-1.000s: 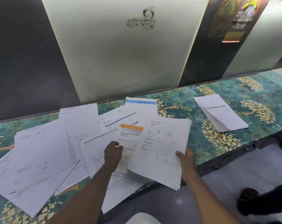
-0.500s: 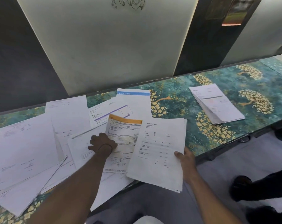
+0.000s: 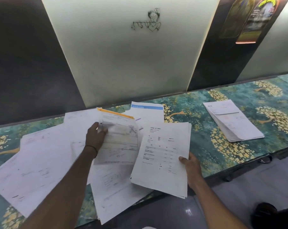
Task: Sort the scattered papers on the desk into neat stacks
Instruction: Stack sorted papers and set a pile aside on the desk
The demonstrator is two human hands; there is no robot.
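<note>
**A:** How will these papers handle?

**B:** They're thin, limp and light. The left grip (image 3: 95, 138) pinches the orange-headed sheet (image 3: 120, 141) by its left edge at centre frame, seemingly raised above the loose papers (image 3: 40, 159). Held by one edge, it will likely droop. The right grip (image 3: 192, 171) clamps a sheaf (image 3: 163, 154) at its lower right corner, over the tabletop's (image 3: 206, 146) near edge.

**A:** Best hold?

**B:** Thumb on top, fingers beneath, near a corner. Single sheets may slide on one another.

**A:** Anything in the way?

**B:** A blue-headed sheet (image 3: 148, 109) lies behind, partly covered. The neat stack (image 3: 234, 123) sits well apart at right of frame. A dark shoe (image 3: 265, 210) shows at lower right.
</note>
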